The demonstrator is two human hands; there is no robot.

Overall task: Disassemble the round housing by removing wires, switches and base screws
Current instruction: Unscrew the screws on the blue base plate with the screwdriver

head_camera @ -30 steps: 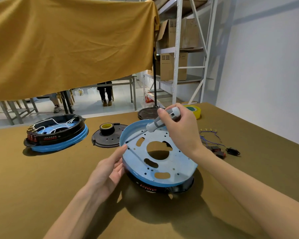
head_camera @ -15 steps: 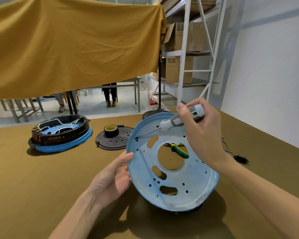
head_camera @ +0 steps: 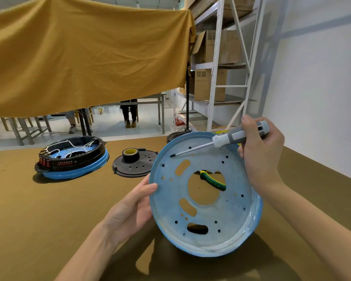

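The blue round base plate (head_camera: 221, 216) is lifted off the table and tilted up on edge, its pale inner face with several holes and slots turned toward me. My left hand (head_camera: 130, 211) holds its left rim, thumb on the front, fingers behind. My right hand (head_camera: 259, 155) grips a grey-and-white screwdriver (head_camera: 231, 137) at the plate's upper right rim; the shaft lies across the plate's face, tip pointing left. The black housing it came off is mostly hidden behind the plate.
A second black-and-blue housing with wires (head_camera: 73, 159) sits at the left of the brown table (head_camera: 28, 220). A black lid (head_camera: 134, 169) carries a tape roll (head_camera: 130, 154). Green-handled pliers (head_camera: 213, 182) show through the plate's centre hole. A metal shelf (head_camera: 215, 78) stands behind.
The blue plate has been raised off the black housing and tipped up toward me. Both hands rose with it, the right one still carrying the screwdriver.
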